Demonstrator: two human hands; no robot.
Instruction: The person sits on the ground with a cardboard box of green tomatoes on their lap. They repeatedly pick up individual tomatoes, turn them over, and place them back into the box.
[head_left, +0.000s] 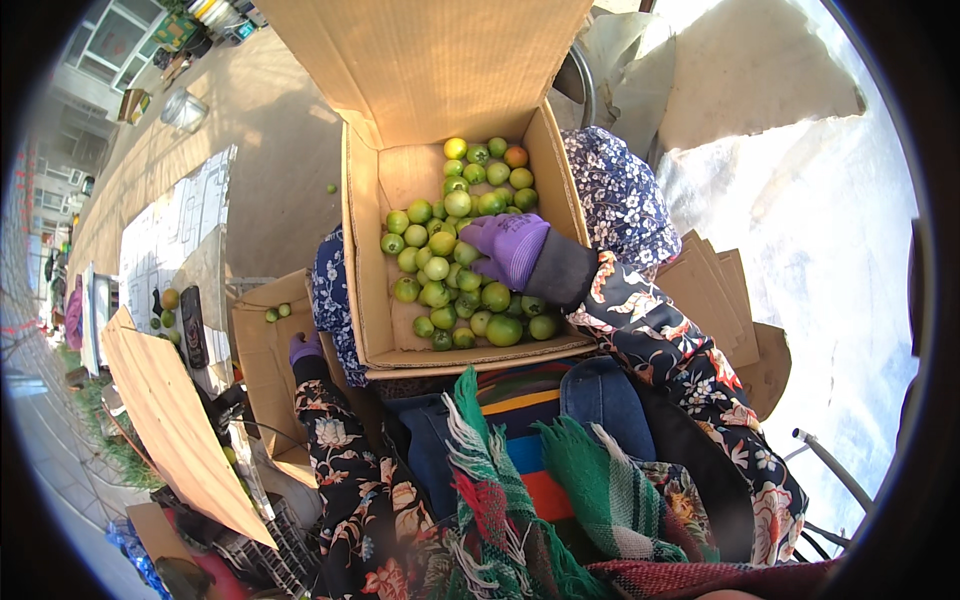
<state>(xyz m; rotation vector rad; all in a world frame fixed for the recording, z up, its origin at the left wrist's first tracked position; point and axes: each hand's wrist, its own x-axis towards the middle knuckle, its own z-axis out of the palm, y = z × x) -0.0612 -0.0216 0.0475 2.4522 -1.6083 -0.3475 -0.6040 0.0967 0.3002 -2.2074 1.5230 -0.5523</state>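
Observation:
An open cardboard box (390, 356) rests across the lap, its tall flap raised at the far side. Many small green tomatoes (436, 268) lie in it, with a yellow one (454, 148) and an orange-red one (516, 156) near the far wall. My right hand (504, 244), in a purple glove, is in the box on the tomatoes; whether its fingers hold one is hidden. My left hand (305, 347), also gloved in purple, hangs at the near edge of a second cardboard box (262, 360) on the left, its fingers mostly hidden. A few green tomatoes (277, 312) lie in that second box.
Left of the boxes stand a surface with a black phone-like object (193, 327) and several tomatoes, and a plywood board (176, 427). Flattened cardboard pieces (709, 300) lie at the right. A metal tube (832, 469) sticks up at lower right. A bucket (184, 110) stands far left.

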